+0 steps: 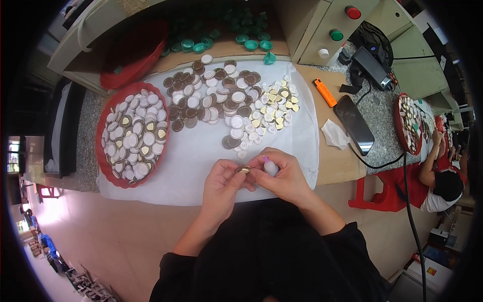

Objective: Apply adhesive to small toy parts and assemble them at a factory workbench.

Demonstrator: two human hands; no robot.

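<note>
Head view: left hand (221,182) pinching a small round brown cap (243,170) at centre frame, fingers closed on its rim. Right hand (284,176) wrapped around a small white bottle (270,166) with a purple tip, fingers closed on it, tip aimed left toward the cap. Bottle's long axis running roughly lower right to upper left; cap itself round, open face seemingly up, hard to tell. Likely slips: too hard a squeeze flooding the cap, or a loose pinch dropping it onto the white sheet (201,151) on the surface, near the loose pile of caps (231,100) and the red tray (103,166).
</note>
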